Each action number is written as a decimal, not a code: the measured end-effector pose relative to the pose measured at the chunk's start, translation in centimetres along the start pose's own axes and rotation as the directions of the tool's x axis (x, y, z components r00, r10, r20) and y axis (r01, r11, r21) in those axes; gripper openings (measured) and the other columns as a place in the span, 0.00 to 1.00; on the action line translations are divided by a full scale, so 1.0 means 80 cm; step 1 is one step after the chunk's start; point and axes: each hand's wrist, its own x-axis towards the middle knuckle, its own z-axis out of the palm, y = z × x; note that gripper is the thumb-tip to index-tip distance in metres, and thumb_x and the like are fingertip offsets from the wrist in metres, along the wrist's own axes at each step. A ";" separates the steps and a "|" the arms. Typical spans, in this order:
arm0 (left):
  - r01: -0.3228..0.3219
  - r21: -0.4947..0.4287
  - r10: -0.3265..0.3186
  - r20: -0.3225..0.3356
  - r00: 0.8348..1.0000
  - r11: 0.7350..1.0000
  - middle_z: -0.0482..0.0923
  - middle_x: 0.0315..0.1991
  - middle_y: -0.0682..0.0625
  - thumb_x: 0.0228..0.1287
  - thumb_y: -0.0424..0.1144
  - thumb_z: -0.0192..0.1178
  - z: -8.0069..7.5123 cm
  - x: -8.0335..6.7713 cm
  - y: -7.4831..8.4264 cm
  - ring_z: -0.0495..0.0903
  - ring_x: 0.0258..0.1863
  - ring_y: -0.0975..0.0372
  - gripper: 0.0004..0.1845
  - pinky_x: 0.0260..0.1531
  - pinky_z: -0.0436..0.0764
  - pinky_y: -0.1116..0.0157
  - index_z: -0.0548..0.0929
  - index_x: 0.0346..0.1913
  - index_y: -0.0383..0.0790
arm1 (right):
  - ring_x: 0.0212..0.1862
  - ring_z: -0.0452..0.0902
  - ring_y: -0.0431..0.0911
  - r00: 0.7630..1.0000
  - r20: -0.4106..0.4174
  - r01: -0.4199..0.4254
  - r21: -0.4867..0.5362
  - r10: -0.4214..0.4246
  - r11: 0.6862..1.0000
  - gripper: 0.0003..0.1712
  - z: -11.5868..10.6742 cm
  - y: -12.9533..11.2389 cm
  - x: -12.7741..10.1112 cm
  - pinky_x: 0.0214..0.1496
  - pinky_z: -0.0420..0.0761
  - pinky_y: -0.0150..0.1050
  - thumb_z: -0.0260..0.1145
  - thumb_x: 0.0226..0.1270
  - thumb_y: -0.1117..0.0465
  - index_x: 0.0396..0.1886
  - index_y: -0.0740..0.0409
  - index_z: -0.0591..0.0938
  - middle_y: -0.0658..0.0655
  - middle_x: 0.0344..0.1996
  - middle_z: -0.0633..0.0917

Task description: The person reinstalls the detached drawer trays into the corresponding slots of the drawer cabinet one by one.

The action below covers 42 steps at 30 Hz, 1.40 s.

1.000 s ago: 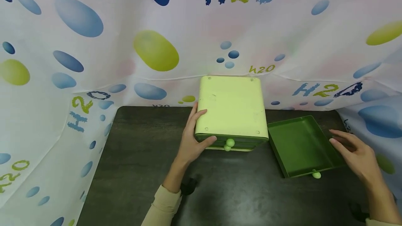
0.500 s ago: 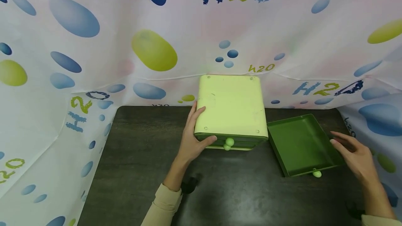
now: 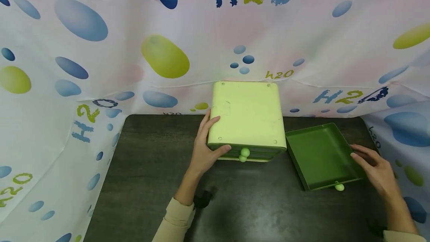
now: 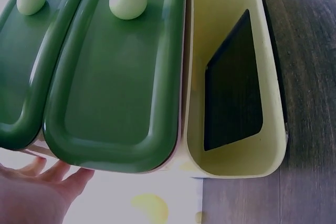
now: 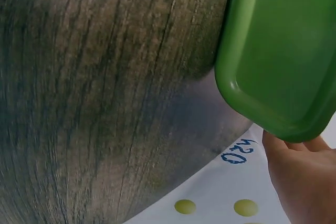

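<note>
The left grip (image 3: 205,149), thumb and fingers spread apart, touches the left side and front edge of the yellow cabinet (image 3: 246,115). The right grip (image 3: 377,167), thumb and fingers slightly apart, meets the right wall of the green drawer (image 3: 322,160), beside the cabinet on the worktop (image 3: 147,182).

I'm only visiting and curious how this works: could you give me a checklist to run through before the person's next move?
1. Left hand on the cabinet: ok, at its left side, thumb at the front.
2. Lowest slot open: ok, no drawer front covers it.
3. Removed drawer empty: ok, nothing visible inside.
4. Removed drawer lined up with the cabinet: not ok, it lies angled, off to the right.
5. Right hand gripping the removed drawer: cannot tell; fingertips are at its right edge.
</note>
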 end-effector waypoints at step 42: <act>-0.005 0.072 0.006 -0.021 1.000 0.997 0.41 0.80 0.46 0.56 0.69 0.64 0.008 -0.006 -0.056 0.47 0.78 0.57 0.45 0.65 0.60 0.40 0.65 0.73 0.56 | 0.69 0.44 0.81 0.982 0.156 -0.113 0.012 0.110 0.994 0.34 0.019 0.026 0.005 0.57 0.49 0.80 0.52 0.79 0.44 0.79 0.42 0.58 0.75 0.75 0.50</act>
